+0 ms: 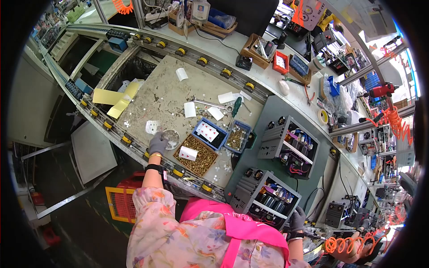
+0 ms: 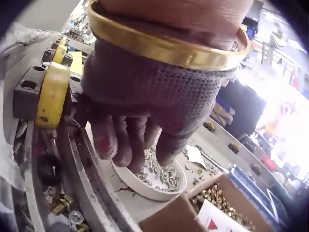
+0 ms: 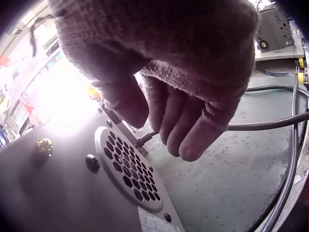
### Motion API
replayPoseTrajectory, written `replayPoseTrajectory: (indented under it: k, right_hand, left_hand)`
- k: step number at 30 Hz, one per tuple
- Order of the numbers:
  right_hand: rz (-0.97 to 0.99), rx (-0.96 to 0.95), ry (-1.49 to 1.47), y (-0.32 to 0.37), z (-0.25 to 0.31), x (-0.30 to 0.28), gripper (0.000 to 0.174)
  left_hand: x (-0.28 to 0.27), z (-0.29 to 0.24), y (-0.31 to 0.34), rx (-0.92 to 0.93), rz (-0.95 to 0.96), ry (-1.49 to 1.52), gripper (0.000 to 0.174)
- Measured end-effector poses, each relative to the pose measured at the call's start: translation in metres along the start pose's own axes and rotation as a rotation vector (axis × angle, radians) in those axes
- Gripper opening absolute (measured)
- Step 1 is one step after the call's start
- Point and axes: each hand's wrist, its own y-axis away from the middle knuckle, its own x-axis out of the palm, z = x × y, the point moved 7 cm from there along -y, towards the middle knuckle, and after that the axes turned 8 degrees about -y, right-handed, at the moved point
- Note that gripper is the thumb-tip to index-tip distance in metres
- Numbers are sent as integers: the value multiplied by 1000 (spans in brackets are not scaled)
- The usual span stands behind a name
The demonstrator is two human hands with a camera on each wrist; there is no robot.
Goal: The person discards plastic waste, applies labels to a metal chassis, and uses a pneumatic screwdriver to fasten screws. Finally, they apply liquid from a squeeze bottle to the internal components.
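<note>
My left hand (image 1: 157, 145), in a grey glove, is at the near left side of a round white dish (image 1: 179, 142). In the left wrist view its fingers (image 2: 137, 152) point down over small silver screws (image 2: 161, 176) in that dish; nothing shows gripped between them. A cardboard box of brass-coloured fasteners (image 1: 196, 163) stands beside the dish. My gloved right hand (image 1: 296, 219) is beside the nearer open-sided metal unit (image 1: 263, 196). Its fingers (image 3: 190, 140) hang loosely bent near the unit's vented panel (image 3: 87, 179), overlapping a dark cable (image 3: 270, 124) behind them.
Two blue trays (image 1: 208, 133) (image 1: 243, 139) of small parts adjoin the box. Behind them lie a green-handled screwdriver (image 1: 236, 106) and a wrench (image 1: 210, 103). Another open unit (image 1: 290, 147) stands on the green board (image 1: 279, 109). Roller rails (image 1: 178, 172) border the worktop.
</note>
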Motion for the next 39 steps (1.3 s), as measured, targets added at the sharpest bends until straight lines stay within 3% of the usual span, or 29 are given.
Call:
replayPoseTrajectory:
  k: [3,10,13,16,19,20,22,25,27,31,33,34,35,37,38,39]
  right_hand:
    - [36,-20,90,2,-3,-2,29]
    - [-27,1,139,14,-4,-4,29]
    - [-35,-5,130,19,-2,0,29]
    - [-40,36,77,18,-9,-7,28]
    - [-41,49,53,17,-16,-14,27]
    - [-39,62,66,13,-23,-21,27]
    - [-41,69,62,16,-19,-17,27]
    - [-53,91,56,14,-16,-17,28]
    - [-52,94,41,13,-15,-20,28]
    - [-43,89,32,14,-14,-23,29]
    - [-34,91,56,12,-17,-24,30]
    - [-41,117,40,13,-16,-21,30]
    - [-30,123,45,9,-21,-25,30]
    - [-11,102,100,1,-26,-28,28]
    - [13,90,152,-3,-24,-25,27]
    - [38,76,204,-7,-21,-20,26]
  left_hand:
    - [16,-8,1,49,158,-297,49]
    - [12,-33,11,43,147,-474,53]
    - [12,-38,12,56,118,-458,47]
    - [0,-47,13,72,18,-272,27]
    - [-24,-75,27,350,-370,-362,16]
    - [-23,-76,25,431,-422,-371,15]
    - [-17,-84,14,384,-232,-463,17]
    - [4,-80,-7,352,-131,-503,33]
    - [3,-82,-4,393,-299,-452,40]
    - [-69,-85,67,543,-708,15,40]
    - [-81,-30,101,393,-761,376,33]
    - [-99,-29,138,345,-860,443,29]
    - [-96,-3,156,322,-869,602,25]
    - [-70,44,189,0,-789,1031,24]
    - [-53,67,205,-152,-735,981,24]
    - [-30,80,212,-134,-632,1200,25]
